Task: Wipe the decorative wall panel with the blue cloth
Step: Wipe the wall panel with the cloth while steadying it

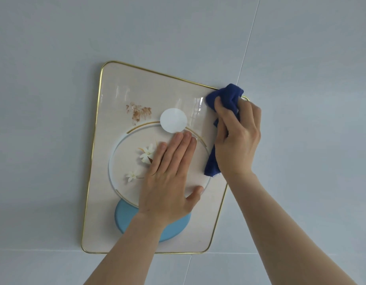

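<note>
The decorative wall panel is cream with a thin gold rim, a white disc, a large ring with white flowers and a light blue disc at the bottom. A brown smear marks its upper left area. My left hand lies flat on the panel's middle, fingers together and pointing up. My right hand grips the dark blue cloth, bunched against the panel's upper right corner. A tail of the cloth hangs down below my palm.
The panel hangs on a pale grey-blue tiled wall with thin grout lines running up from the panel's right corner and below its bottom edge. Nothing else is mounted nearby.
</note>
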A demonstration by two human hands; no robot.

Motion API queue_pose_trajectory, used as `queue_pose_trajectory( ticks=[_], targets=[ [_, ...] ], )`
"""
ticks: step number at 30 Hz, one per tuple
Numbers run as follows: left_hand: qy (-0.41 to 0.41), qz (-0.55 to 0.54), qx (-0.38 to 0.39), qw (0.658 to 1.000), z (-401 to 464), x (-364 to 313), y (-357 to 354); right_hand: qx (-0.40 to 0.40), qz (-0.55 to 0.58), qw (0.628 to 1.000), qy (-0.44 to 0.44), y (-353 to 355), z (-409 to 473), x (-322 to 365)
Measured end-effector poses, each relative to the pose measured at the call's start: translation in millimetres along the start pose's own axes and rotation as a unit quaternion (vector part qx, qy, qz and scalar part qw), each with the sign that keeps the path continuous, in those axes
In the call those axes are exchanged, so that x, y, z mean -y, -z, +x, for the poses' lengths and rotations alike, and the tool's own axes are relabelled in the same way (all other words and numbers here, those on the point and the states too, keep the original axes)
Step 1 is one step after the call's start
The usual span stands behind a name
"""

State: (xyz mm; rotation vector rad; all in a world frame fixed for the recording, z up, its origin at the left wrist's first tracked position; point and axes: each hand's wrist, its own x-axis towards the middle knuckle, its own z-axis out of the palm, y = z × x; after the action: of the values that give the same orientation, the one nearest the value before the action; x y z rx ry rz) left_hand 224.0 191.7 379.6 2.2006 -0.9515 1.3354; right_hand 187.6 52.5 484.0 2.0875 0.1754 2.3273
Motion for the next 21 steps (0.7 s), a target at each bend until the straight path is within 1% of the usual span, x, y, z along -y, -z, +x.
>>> queue_pose_trajectory(
  ticks=[3,7,11,18,21],
  targets=[
    [0.001,0.004,-0.002,1.000,-1,0,0,0.010,-0.008,1.000,0.026,3,-19,-5],
    [0.003,0.016,-0.002,1.000,0,-1,0,0.039,-0.024,0.998,0.036,9,-37,-7],
    [0.004,0.016,-0.004,1.000,-1,-1,1,0.068,-0.013,0.997,0.047,21,-65,-8],
    [0.006,0.025,0.007,1.000,-2,-3,6,0.091,-0.025,0.995,0.039,34,-77,-3],
    [0.011,0.023,0.013,1.000,-1,-6,12,0.132,-0.038,0.990,0.036,49,-86,0]
  ],
)
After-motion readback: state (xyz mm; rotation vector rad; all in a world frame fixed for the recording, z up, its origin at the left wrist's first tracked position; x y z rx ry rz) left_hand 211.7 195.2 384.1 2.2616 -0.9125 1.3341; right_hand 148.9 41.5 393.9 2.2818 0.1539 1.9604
